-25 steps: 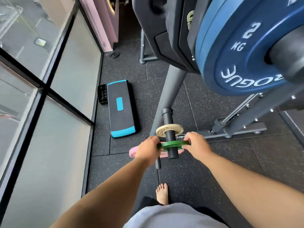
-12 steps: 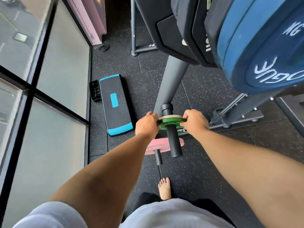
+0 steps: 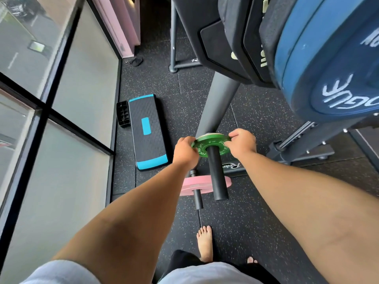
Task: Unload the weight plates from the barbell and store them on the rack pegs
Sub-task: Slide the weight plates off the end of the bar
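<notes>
Head view, looking down. Green plate [image 3: 212, 146] at centre, threaded on black peg [image 3: 217, 177], seated against paler plate behind. Left hand [image 3: 185, 153] pinches rim at 9 o'clock, right hand [image 3: 242, 143] at 3 o'clock; two-sided hold likely keeps bore square. Pink plate [image 3: 205, 184] on lower peg, 6 o'clock. Blue plate [image 3: 328, 64] stored at 1 o'clock.

A small green plate [image 3: 212, 145] sits threaded on a black rack peg [image 3: 217, 175] at frame centre; a pink plate [image 3: 192, 186] hangs on a thinner peg below.
</notes>
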